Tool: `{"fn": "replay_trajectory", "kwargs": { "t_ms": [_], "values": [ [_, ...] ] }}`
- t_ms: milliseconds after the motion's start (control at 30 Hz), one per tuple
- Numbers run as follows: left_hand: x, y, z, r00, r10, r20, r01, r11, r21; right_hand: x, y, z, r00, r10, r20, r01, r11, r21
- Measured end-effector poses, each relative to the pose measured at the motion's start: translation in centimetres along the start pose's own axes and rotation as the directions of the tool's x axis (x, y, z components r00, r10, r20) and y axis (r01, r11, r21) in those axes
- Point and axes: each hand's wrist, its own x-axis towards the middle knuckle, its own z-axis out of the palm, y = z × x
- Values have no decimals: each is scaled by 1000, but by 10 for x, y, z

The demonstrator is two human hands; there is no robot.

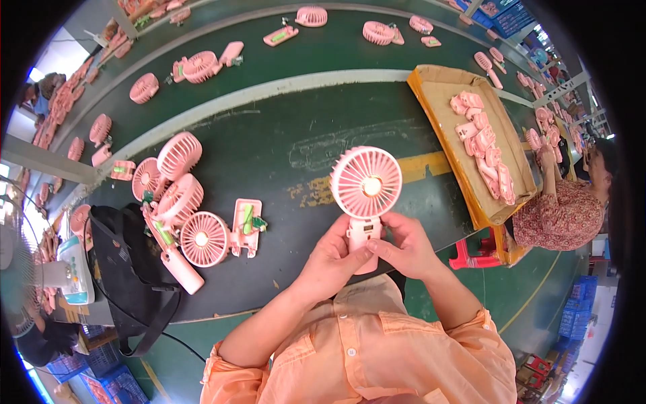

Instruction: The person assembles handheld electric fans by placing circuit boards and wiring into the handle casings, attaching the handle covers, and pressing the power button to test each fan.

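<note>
A pink handheld fan point(367, 182) stands upright between my two hands, its round grille facing up at me with a bright centre. My left hand point(334, 259) wraps the handle from the left, thumb on its front. From the other side my right hand point(406, 246) grips the same handle, its thumb close to the left one near a small dark window. Left of them on the green table lie several pink fans, some with opened handles; an open handle half point(247, 227) shows a green cell. Fingers behind the handle are hidden.
A cardboard tray point(431, 101) at the right holds pink handle parts point(481, 138). A black bag point(121, 269) hangs at the table's left edge. Beyond a pale rail, a green conveyor point(269, 57) carries more fan pieces. Another person point(562, 212) sits at the right.
</note>
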Motion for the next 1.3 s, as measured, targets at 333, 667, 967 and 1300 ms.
{"fn": "replay_trajectory", "kwargs": {
  "t_ms": [333,667,967,1300],
  "values": [
    [42,14,-1,993,63,101,-68,997,43,44,6,-14,986,132,98,-163,853,496],
    [86,8,-25,892,447,71,-327,528,784,251,19,-77,921,-330,-207,111,730,-674],
    [90,8,-30,907,416,73,-315,551,773,375,102,-127,858,-378,-346,-175,418,-891],
    [91,15,-30,900,430,68,-324,559,763,439,89,-63,836,-526,156,322,241,-916]
  ]
}}
